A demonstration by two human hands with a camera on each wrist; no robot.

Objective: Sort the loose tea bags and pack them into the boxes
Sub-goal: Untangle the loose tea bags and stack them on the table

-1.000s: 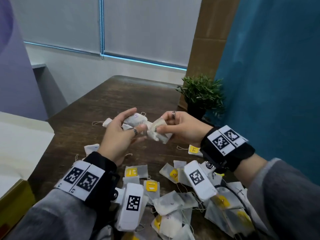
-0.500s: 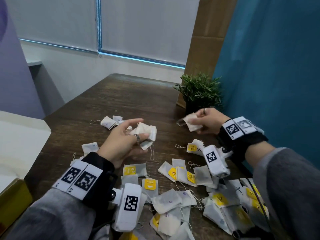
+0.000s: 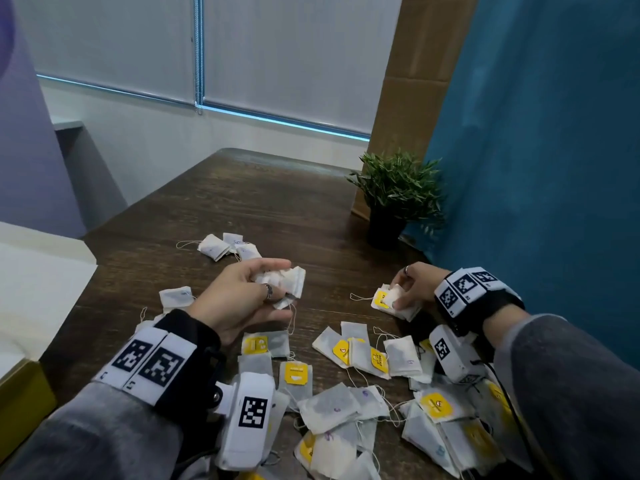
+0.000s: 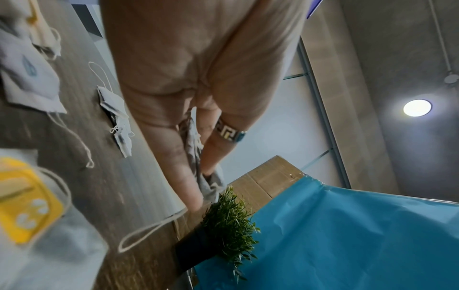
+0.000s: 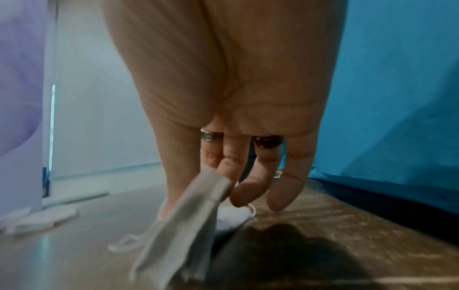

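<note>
My left hand [image 3: 273, 282] is raised above the dark wooden table [image 3: 263, 202] and grips a small bunch of white tea bags [image 3: 292, 284]; in the left wrist view the bags [image 4: 193, 149] show between thumb and fingers of the left hand [image 4: 201, 176]. My right hand [image 3: 398, 293] is low at the table's right side. It pinches one white tea bag [image 5: 183, 219] between thumb and forefinger of the right hand [image 5: 198, 176], just over a small heap with a yellow-tagged bag [image 3: 381, 299]. Many loose tea bags [image 3: 363, 393], some with yellow tags, lie spread in front of me.
A few white tea bags [image 3: 225, 247] lie grouped further back. A potted plant [image 3: 394, 202] stands at the right rear beside a blue sheet [image 3: 536, 168]. A yellow and white box [image 3: 20, 393] sits at the left edge.
My right hand has drawn one tea bag away from the left hand's bunch, swung right and come down to the heap by the plant. My left hand sank a little, still holding its bags.
</note>
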